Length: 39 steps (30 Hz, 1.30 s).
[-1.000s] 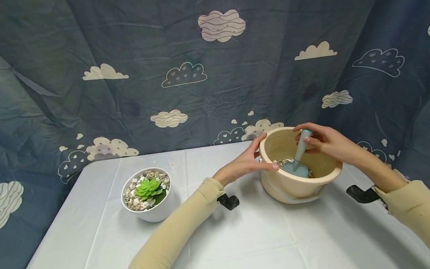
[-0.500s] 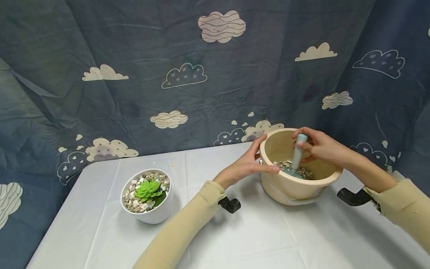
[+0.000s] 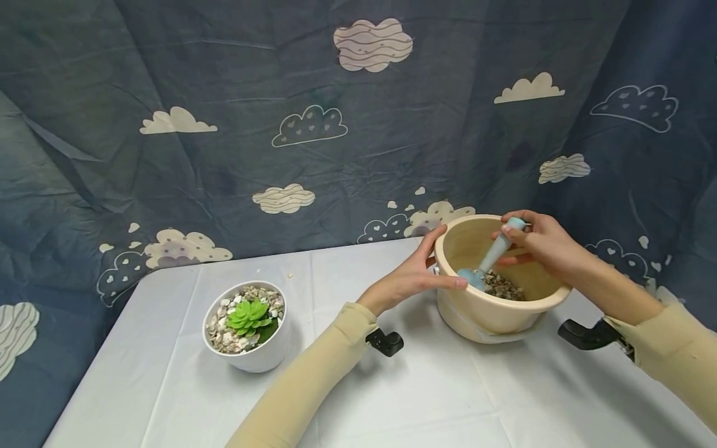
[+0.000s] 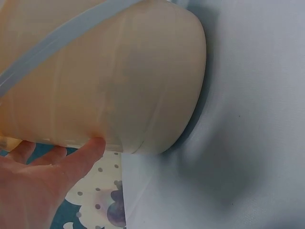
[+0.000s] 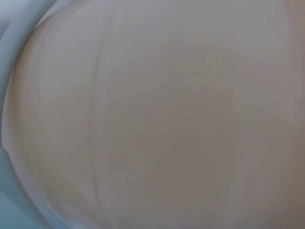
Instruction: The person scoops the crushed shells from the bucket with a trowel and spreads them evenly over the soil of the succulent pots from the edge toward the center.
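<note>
My right hand [image 3: 546, 242] grips the upper end of a light blue trowel [image 3: 495, 254] in the head view. Its handle leans to the right, with the blade low against the near left inner wall of the cream bucket [image 3: 487, 320]. Brown and white pebbles [image 3: 504, 286] lie in the bucket. My left hand [image 3: 406, 277] rests against the bucket's left side, thumb along the rim. In the left wrist view its fairly straight fingers [image 4: 81, 160] touch the outer wall. Only the bucket's outer wall [image 5: 167, 119] and pale handle [image 5: 14, 57] show in the right wrist view.
A white pot [image 3: 257, 361] stands on the left of the white-covered table [image 3: 403, 398], holding pebbles and a green succulent [image 3: 248, 317]. Small crumbs lie behind it. A dark blue cloth [image 3: 235, 155] with clouds hangs along the back and sides.
The trowel's blade has shifted left to the near left wall, and its handle has tipped right, uncovering more pebbles. My left hand and the bucket have barely moved.
</note>
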Motion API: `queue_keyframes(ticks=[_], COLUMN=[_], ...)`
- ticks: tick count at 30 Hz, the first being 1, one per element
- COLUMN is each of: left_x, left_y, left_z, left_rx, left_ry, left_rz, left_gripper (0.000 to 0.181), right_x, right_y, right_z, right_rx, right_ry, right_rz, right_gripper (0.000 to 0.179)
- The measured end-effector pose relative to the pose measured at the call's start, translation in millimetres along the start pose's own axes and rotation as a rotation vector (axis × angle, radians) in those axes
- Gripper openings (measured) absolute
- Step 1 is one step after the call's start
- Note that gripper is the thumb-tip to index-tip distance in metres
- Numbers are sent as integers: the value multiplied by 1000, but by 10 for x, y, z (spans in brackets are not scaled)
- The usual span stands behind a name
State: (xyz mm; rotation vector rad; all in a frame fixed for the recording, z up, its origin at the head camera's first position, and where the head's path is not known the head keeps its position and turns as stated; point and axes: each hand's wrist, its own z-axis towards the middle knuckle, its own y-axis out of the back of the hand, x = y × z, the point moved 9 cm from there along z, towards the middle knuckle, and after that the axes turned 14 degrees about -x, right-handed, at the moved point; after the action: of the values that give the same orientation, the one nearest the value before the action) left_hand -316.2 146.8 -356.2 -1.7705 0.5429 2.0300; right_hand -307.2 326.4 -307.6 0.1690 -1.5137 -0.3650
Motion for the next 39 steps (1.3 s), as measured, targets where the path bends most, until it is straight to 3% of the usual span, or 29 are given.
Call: queue_keyframes(ticks=[8,21,25,33,39], left_x=[4,-6,-1,12,17], left_y=[-30,-13,-23,2,17], left_z=[-2,-1,5,14,-3], left_rx=[8,3,7,-1,0], left_ry=[3,-1,0,10,5], left_rz=[-28,-13,-10,-14,-26], left_gripper=[103,103,103,104,103], right_x=[35,-59,-179,-430,-465], right_y=[259,569,673,791,787], right_z=[-155,-333,-357,-347,-390], right_rx=[-38,-55,-77,-116,-88], right_ry=[-73,-131,-203,-418,-377], right_rz=[337,655,747,1046,1204], right_gripper=[29,16,15,17,18])
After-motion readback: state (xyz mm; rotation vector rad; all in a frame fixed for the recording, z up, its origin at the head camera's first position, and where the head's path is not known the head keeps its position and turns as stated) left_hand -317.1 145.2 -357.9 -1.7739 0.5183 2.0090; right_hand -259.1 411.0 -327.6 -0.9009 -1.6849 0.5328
